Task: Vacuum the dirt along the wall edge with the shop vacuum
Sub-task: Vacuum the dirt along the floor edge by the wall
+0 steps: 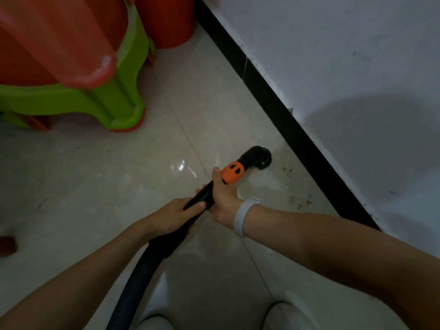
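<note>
Here the white wall [333,55] and its black skirting [281,108] run diagonally over the pale tiled floor [95,186]. Stacked red and green stools [71,67] stand at upper left. The black hose [142,270] rises to the right hand [223,196] and left hand [173,215], both clamped round it. The nozzle [259,158] sits on the floor near the skirting, with the dirt [300,198] just beside it.
</note>
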The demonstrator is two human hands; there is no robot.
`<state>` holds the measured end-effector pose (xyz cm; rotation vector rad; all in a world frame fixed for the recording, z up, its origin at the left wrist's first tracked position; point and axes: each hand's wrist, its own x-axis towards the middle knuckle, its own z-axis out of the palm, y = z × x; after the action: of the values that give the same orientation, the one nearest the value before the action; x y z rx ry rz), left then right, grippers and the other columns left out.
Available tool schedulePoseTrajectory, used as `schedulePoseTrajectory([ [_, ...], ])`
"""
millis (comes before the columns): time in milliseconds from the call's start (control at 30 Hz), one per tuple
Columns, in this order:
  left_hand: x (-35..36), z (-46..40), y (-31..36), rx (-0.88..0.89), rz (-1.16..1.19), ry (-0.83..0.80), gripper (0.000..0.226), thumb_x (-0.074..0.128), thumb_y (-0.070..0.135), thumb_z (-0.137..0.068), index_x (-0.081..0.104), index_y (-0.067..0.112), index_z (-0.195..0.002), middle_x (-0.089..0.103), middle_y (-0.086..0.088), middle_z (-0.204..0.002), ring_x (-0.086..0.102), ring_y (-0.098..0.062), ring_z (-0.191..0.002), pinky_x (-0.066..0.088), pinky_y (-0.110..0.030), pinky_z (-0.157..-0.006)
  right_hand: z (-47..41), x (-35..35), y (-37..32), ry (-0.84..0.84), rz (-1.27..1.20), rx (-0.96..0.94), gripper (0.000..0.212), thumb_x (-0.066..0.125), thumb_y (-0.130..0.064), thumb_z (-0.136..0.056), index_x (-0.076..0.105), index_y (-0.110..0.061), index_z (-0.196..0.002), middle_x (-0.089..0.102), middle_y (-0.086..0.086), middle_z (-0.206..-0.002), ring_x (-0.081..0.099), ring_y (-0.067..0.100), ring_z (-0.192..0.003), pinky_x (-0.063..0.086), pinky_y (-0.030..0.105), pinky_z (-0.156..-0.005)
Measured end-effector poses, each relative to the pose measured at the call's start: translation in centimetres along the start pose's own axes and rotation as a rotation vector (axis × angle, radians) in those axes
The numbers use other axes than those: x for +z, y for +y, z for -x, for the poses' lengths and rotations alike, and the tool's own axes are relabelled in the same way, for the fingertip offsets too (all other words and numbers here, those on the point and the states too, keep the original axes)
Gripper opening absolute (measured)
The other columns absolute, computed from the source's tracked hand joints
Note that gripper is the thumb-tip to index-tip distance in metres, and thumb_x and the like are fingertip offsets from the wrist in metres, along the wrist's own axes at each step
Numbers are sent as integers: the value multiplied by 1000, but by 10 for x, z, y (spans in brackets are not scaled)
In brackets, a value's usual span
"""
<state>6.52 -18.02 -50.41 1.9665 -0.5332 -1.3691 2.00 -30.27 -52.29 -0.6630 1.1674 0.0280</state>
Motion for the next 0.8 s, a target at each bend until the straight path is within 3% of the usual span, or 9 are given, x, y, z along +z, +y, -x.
schedulePoseTrajectory([
  [133, -4, -7, 0, 7, 34, 64, 33, 46, 44, -93, 57, 15, -82, 63, 0, -58, 59, -11, -50, 47, -23, -55, -3, 10, -10, -44, 42, -46, 29, 51, -34, -96, 42, -8, -106, 53, 8, -80, 58, 20, -64, 52, 36, -66],
  [267, -12, -24, 7, 37, 48, 229, 31, 46, 46, -92, 56, 19, -79, 63, -3, -63, 60, -15, -53, 47, -26, -56, -18, 29, -34, -113, 112, -95, 24, 53, -33, -95, 45, -12, -90, 51, 9, -78, 56, 22, -62, 53, 36, -65],
  [333, -20, -36, 9, 26, 31, 277, 35, 45, 49, -91, 55, 18, -79, 65, -6, -67, 62, -18, -57, 48, -28, -59, -28, 40, -46, -129, 151, -105, 25, 53, -34, -95, 45, -10, -93, 52, 10, -79, 57, 23, -64, 53, 37, -65],
  [467, -30, -56, 7, -24, 2, 329, 40, 47, 52, -90, 56, 13, -91, 68, -7, -82, 65, -22, -73, 50, -34, -70, -51, 52, -64, -141, 201, -133, 28, 54, -36, -94, 45, -11, -84, 52, 10, -75, 57, 24, -62, 53, 38, -67],
  [667, -32, -75, -3, -25, -95, 385, 31, 54, 45, -89, 47, 18, -104, 59, 0, -88, 58, -10, -71, 42, -21, -54, -80, 62, -95, -124, 194, -170, 28, 56, -34, -93, 43, -12, -81, 48, 10, -74, 52, 24, -60, 53, 37, -65],
  [800, -35, -97, 7, 5, -51, 423, 27, 50, 43, -92, 44, 20, -104, 57, 2, -83, 57, -9, -68, 41, -20, -52, -96, 70, -116, -104, 235, -208, 30, 56, -35, -93, 43, -11, -80, 49, 9, -71, 53, 24, -58, 53, 42, -76],
])
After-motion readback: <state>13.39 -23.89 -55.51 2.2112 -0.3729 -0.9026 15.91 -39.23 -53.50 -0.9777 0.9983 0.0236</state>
